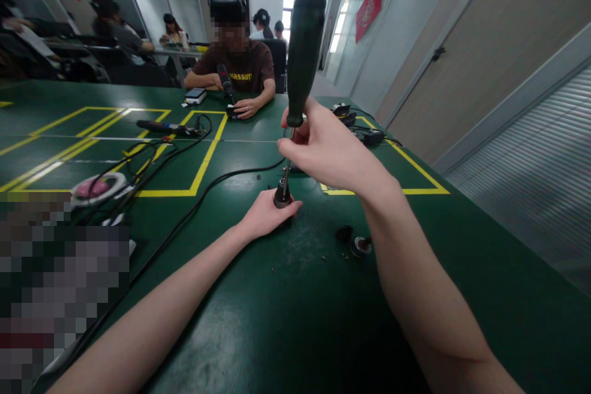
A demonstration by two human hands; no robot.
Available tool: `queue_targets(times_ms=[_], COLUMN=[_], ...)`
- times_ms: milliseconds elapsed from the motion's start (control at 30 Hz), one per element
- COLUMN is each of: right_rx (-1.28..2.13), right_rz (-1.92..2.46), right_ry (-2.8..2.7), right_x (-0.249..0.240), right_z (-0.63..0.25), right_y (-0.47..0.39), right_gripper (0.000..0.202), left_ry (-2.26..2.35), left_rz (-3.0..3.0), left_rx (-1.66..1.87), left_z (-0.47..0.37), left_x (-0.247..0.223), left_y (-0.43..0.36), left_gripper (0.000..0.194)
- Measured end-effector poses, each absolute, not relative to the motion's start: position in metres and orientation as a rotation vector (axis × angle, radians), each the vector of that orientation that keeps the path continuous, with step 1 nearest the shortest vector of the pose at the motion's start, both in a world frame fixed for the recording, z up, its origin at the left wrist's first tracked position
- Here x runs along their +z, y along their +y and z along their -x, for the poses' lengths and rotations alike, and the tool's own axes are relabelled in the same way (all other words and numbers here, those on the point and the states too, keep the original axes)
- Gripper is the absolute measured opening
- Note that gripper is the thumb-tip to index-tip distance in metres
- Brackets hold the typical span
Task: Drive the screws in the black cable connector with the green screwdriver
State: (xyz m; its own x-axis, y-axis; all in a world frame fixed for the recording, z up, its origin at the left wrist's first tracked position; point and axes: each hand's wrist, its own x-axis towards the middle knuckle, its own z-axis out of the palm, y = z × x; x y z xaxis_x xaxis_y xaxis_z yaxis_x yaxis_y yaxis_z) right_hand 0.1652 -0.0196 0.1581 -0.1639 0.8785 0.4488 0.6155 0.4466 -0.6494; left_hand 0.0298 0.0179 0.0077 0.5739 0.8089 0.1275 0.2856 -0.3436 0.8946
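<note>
An upright screwdriver [305,52] with a thick dark green handle stands in the middle of the head view, its shaft running down to a small black cylindrical part [282,196]. My right hand [316,144] has its fingers closed at the shaft just below the handle; what exactly the fingertips pinch is partly hidden. My left hand [268,214] is wrapped round the black part and rests low on the green table [258,320]. To the right of it lie a round metal-rimmed part [361,247] and a dark piece [344,233], with tiny screws nearby.
Black cables [207,191] cross the table's left side, near a white and pink roll [98,188] and a black tool [161,128]. Dark devices [369,134] lie at the back right. Across the table a person [240,71] holds another tool.
</note>
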Motion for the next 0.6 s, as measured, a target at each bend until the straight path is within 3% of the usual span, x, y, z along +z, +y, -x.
queue_targets(times_ms=[133,433,600], right_rx=[0.444,0.426,0.411], right_rz=[1.259,1.22,1.28], right_ry=[-1.882,-1.899,-1.914], right_x=[0.1612,0.1575,0.1605], right_z=[-0.1637,-0.1677,-0.1639], right_y=[-0.0213,-0.0216,-0.0239], right_gripper=[0.018,0.035,0.034], left_ry=[0.883,0.874,0.882], left_rz=[-1.892,-1.882,-1.893], left_rx=[0.727,0.736,0.741], left_z=[-0.0297,-0.0296,-0.0294], left_x=[0.0076,0.0058,0.0078], left_y=[0.0181,0.0193,0.0181], left_gripper=[0.028,0.027,0.027])
